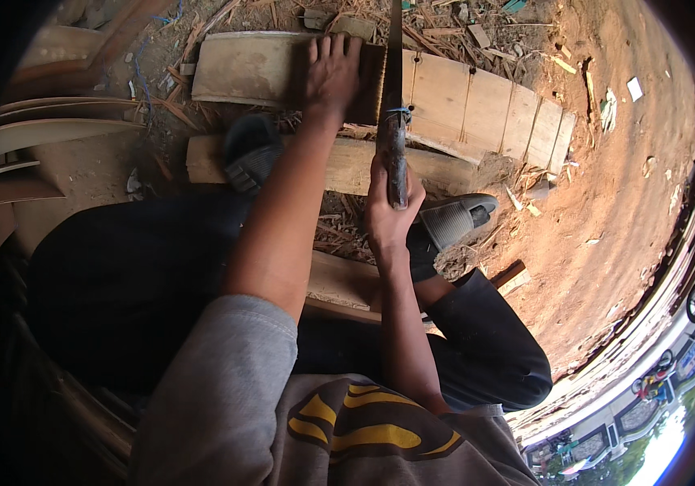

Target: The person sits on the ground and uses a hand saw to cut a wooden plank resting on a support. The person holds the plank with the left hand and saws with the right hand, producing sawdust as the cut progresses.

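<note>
My left hand (331,73) lies with fingers stretched over a flat wooden board (242,65), pressing on its upper face left of the saw. My right hand (392,206) is wrapped round the worn handle of a hand saw (395,65), whose toothed blade crosses the board pointing away from me. The board's right part (485,109) has several cross lines or cuts and some dark holes. Beneath it, nearer me, lies another wooden plank (347,166), partly hidden by my arms.
My sandalled feet (452,223) flank the planks. Curved wood offcuts (56,130) pile at the left. Wood scraps and shavings litter the dirt ground (622,202). At the far right rim, parked motorbikes (651,381) show beyond a low edge.
</note>
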### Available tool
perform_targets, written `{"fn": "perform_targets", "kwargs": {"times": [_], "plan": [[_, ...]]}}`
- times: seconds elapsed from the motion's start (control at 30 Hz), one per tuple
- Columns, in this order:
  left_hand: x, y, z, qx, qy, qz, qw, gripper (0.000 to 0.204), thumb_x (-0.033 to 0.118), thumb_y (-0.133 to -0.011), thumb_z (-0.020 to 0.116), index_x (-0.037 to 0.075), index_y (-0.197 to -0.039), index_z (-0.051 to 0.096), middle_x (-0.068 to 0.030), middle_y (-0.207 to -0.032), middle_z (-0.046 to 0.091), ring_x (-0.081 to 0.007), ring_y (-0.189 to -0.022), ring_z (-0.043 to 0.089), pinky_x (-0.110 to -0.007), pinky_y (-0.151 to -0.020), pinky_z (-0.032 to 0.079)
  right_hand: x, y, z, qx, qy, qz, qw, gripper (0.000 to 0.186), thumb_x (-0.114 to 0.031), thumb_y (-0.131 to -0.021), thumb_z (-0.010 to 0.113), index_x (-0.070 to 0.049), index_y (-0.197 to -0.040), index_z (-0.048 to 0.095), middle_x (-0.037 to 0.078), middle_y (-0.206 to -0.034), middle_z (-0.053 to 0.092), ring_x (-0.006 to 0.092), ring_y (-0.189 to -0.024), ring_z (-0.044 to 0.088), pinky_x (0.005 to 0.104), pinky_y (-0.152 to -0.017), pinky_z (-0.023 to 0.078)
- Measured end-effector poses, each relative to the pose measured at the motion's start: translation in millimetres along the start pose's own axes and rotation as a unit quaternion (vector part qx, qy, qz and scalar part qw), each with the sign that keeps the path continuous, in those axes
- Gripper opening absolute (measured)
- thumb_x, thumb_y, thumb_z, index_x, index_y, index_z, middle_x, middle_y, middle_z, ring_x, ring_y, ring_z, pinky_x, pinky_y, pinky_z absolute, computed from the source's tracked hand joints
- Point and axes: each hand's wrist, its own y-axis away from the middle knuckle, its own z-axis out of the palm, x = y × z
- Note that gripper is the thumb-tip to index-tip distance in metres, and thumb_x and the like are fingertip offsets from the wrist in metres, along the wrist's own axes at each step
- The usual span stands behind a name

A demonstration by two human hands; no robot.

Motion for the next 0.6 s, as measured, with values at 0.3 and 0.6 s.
{"fn": "perform_targets", "kwargs": {"times": [0.3,0.6], "plan": [[6.1,7.2,-23.4,-0.022,0.064,0.003,0.998,0.042,0.024,-0.083,0.059,0.007,-0.119,0.046,-0.0156,-0.125,0.047,-0.0309,-0.122,0.041,-0.047,-0.109,0.023,19.1,38.3,-17.3,0.003,0.078,-0.038,0.996,0.013,-0.008,-0.086,0.056,0.002,-0.079,0.056,0.001,-0.061,0.049,0.0050,-0.058,0.043,0.0234,-0.052,0.038],[5.7,5.7,-19.3,0.048,0.094,-0.005,0.994,0.035,0.020,-0.083,0.056,0.007,-0.114,0.048,-0.0143,-0.118,0.049,-0.0295,-0.116,0.044,-0.046,-0.106,0.026,31.8,41.8,-13.4,0.008,0.071,-0.049,0.996,0.015,-0.013,-0.088,0.057,0.001,-0.085,0.057,-0.001,-0.067,0.049,0.0050,-0.063,0.042,0.0233,-0.055,0.037]]}}
